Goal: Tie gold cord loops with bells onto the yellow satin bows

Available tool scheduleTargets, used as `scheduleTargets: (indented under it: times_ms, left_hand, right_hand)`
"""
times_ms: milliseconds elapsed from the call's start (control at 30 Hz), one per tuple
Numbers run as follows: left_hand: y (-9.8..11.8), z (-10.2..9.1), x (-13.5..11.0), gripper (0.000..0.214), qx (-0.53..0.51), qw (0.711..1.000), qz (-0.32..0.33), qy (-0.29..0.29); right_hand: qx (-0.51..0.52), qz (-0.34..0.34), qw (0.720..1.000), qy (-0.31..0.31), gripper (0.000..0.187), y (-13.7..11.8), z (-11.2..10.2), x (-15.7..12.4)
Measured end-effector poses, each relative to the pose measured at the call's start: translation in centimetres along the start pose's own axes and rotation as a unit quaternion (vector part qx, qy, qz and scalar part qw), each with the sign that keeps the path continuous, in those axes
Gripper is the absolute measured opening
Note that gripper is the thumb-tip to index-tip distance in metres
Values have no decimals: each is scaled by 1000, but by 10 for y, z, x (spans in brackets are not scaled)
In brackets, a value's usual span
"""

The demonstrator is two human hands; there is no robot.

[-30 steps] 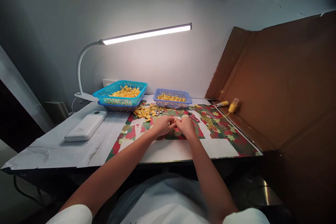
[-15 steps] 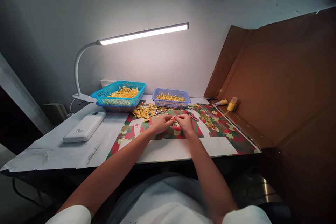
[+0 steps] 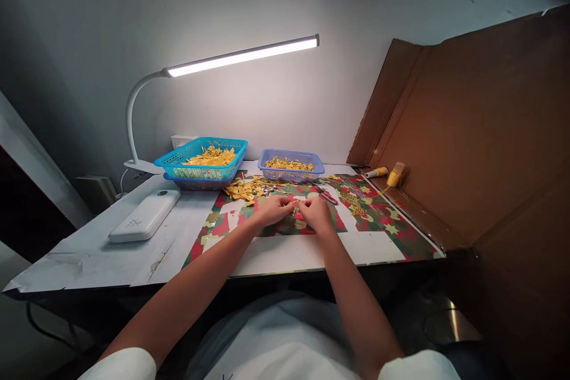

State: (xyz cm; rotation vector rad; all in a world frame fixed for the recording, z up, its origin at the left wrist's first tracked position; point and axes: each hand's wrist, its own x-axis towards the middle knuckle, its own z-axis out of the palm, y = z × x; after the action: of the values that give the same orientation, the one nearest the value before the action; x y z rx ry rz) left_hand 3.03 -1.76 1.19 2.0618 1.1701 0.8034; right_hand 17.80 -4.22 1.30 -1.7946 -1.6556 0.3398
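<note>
Above the patterned mat, my left hand (image 3: 276,209) is closed in a pinch on a small yellow piece, too small to make out fully. Close by on its right, my right hand (image 3: 315,212) is also pinched, fingertips almost meeting the left ones; what it grips is hidden. Just behind the hands lies a pile of yellow petal-like pieces (image 3: 244,190) with some small shiny bits at its right end. Pink-handled pliers (image 3: 328,195) rest beyond my right hand. A heap of fine gold-coloured chain or wire (image 3: 354,204) is further right.
A blue basket (image 3: 200,172) of yellow pieces stands at the back left, a purple basket (image 3: 291,176) beside it. A white power bank (image 3: 146,217) lies left, under a lamp (image 3: 244,58). A cardboard sheet (image 3: 481,130) walls the right side, near yellow spools (image 3: 395,176).
My fingertips have drawn slightly apart, and my right hand has shifted a little. A red curved shape seen under the hands before is no longer distinct. The view tilted slightly.
</note>
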Motion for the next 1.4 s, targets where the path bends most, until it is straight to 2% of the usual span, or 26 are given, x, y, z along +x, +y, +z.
scheduleTargets:
  times_ms: [167, 333, 433, 600, 833, 1000, 1200, 1333, 1400]
  left_hand:
    - [2, 1, 1, 24, -9, 1000, -13, -24]
    - [5, 3, -1, 24, -3, 1000, -18, -3]
    - [6, 3, -1, 24, 5, 1000, 0, -4]
    - [2, 5, -1, 23, -10, 1000, 13, -17]
    - [3, 3, 0, 25, -65, 997, 11, -31]
    - [4, 1, 0, 24, -128, 991, 4, -39]
    - [-8, 2, 3, 25, -184, 982, 0, -47]
    - [-13, 2, 3, 26, -191, 980, -39, -49]
    - [-12, 2, 2, 24, -209, 975, -68, -34]
  right_hand:
    - [-27, 15, 1000, 2, 37, -9, -9, -7]
    - [1, 37, 996, -84, 32, -10, -14, -6]
    - [31, 39, 993, -106, 35, -6, -11, -4]
    - [71, 29, 994, -76, 40, 0, -2, -1]
    - [184, -34, 982, -13, 27, 9, 7, 6]
    - [234, -55, 971, -12, 23, 8, 11, 11]
    - [242, -69, 968, -7, 23, -2, 14, 16]
    - [314, -78, 946, -3, 27, -5, 13, 18]
    - [356, -89, 930, -23, 28, -7, 9, 19]
